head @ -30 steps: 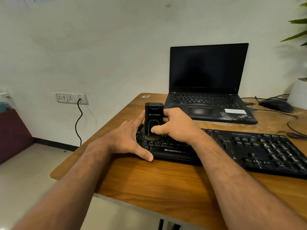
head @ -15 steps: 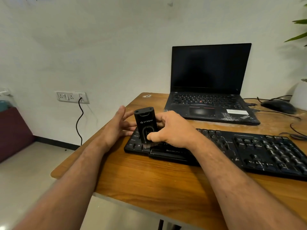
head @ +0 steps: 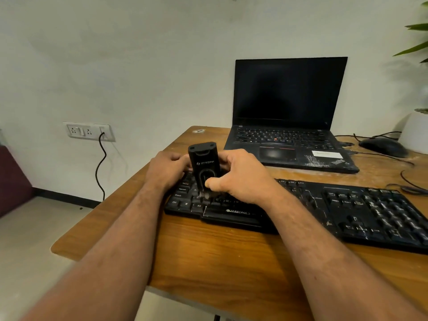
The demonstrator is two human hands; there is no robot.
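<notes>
A black cleaning brush (head: 203, 161), a squat upright block with white lettering, stands bristles-down on the left keys of a black keyboard (head: 347, 209). My right hand (head: 243, 179) grips the brush, thumb on its front face and fingers behind it. My left hand (head: 165, 171) lies over the keyboard's far left corner with its fingers curled, close against the brush's left side. The bristles are blurred just above the keys.
The keyboard lies on a wooden table (head: 208, 258) whose rounded left corner is near my left arm. Behind it sit an open dark laptop (head: 289, 93), a black mouse (head: 382, 147) with cables, and a white plant pot (head: 416, 133). A wall socket (head: 88, 131) is at the left.
My left hand lifted off the keyboard half a second ago and has come back down on its far left corner. The brush shifted slightly across the left keys.
</notes>
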